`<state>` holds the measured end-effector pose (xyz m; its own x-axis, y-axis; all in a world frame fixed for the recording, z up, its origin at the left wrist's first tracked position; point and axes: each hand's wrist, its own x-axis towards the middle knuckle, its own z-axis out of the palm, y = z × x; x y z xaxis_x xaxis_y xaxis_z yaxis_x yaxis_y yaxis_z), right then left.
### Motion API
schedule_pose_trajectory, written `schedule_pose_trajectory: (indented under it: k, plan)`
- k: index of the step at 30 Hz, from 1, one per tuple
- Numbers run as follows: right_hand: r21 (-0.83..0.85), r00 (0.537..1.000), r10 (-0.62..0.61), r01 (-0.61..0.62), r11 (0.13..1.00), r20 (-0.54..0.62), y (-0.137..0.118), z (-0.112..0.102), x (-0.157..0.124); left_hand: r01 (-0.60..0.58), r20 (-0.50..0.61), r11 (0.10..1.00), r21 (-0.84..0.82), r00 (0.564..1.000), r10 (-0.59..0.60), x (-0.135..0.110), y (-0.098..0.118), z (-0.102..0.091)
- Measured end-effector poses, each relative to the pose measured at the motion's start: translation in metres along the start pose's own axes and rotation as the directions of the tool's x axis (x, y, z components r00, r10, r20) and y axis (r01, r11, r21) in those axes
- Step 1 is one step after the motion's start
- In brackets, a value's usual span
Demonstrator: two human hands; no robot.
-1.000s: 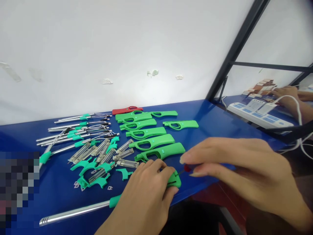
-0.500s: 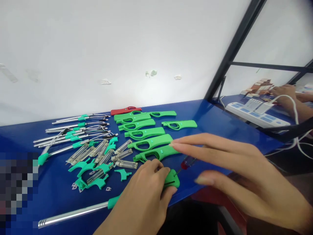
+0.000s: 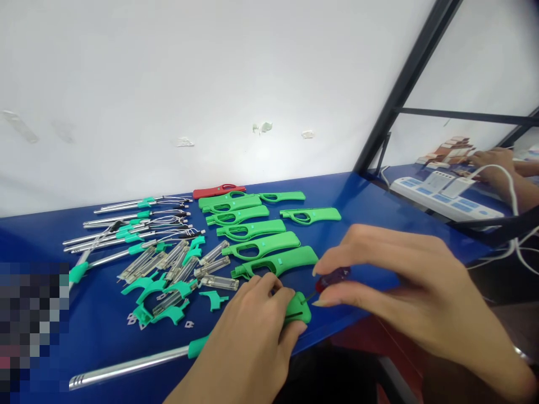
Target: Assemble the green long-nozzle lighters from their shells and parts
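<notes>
My left hand [image 3: 248, 336] is closed over a green lighter body [image 3: 298, 311] near the front edge of the blue table [image 3: 370, 213]. A long silver tube [image 3: 126, 367] sticks out to the left from under that hand. My right hand [image 3: 404, 286] pinches a small red-handled screwdriver [image 3: 332, 278] between thumb and fingers. The screwdriver's thin tip points at the end of the green body.
A row of green handle shells [image 3: 252, 230] and one red shell [image 3: 219, 191] lie behind my hands. Silver tubes with wires [image 3: 135, 224], clear tanks [image 3: 210, 264] and green triggers [image 3: 155, 289] lie to the left. Another person's hands [image 3: 501, 165] work beside a power strip [image 3: 442, 193].
My right hand opened and reached over the screwdriver half a second ago, then closed on its handle again. My left hand stayed on the green body.
</notes>
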<state>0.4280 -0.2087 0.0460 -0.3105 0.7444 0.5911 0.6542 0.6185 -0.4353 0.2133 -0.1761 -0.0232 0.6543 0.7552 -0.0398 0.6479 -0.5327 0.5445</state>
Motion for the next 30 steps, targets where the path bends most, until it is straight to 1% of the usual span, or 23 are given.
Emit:
schedule_pose_trajectory:
  k: [3,6,8,11,16,20,23,25,28,30]
  plan:
    - [-0.042,1.000,-0.020,0.020,0.999,-0.004,0.001,0.001,0.000,-0.019,-0.022,1.000,0.005,1.000,0.019,-0.001,-0.001,0.000]
    - [-0.038,0.996,-0.079,0.081,0.996,0.051,0.002,0.001,-0.002,-0.024,-0.030,1.000,0.000,0.999,0.024,-0.001,0.000,-0.001]
    - [-0.038,0.991,-0.099,0.103,0.994,0.088,0.002,0.000,-0.004,-0.015,-0.021,1.000,-0.006,1.000,0.015,0.000,0.002,-0.003]
    - [-0.073,0.989,-0.108,0.116,0.991,0.105,0.004,-0.003,-0.007,-0.003,0.006,1.000,-0.003,1.000,0.003,0.000,0.004,-0.005]
    - [-0.040,0.995,-0.097,0.097,0.994,0.020,0.009,-0.004,-0.009,0.024,0.027,1.000,-0.007,0.999,-0.024,-0.001,0.005,-0.006]
    - [-0.025,0.994,-0.105,0.105,0.994,0.018,0.007,-0.004,-0.008,0.016,0.024,1.000,-0.022,1.000,-0.015,-0.002,0.004,-0.006]
    - [-0.041,0.994,-0.103,0.101,0.994,-0.039,0.004,0.000,-0.006,0.004,0.011,1.000,-0.012,1.000,-0.004,-0.002,0.003,-0.004]
    - [-0.023,0.992,-0.099,0.098,0.995,-0.073,0.003,0.003,-0.004,0.008,0.016,1.000,-0.001,1.000,-0.008,-0.001,0.002,-0.003]
    - [0.031,0.991,-0.101,0.104,0.994,-0.092,0.005,0.007,0.000,0.011,0.012,1.000,0.001,1.000,-0.011,0.000,0.002,-0.002]
    - [0.031,0.991,-0.091,0.094,0.995,-0.099,0.006,0.006,0.002,0.012,0.008,1.000,-0.003,1.000,-0.012,0.000,0.002,-0.002]
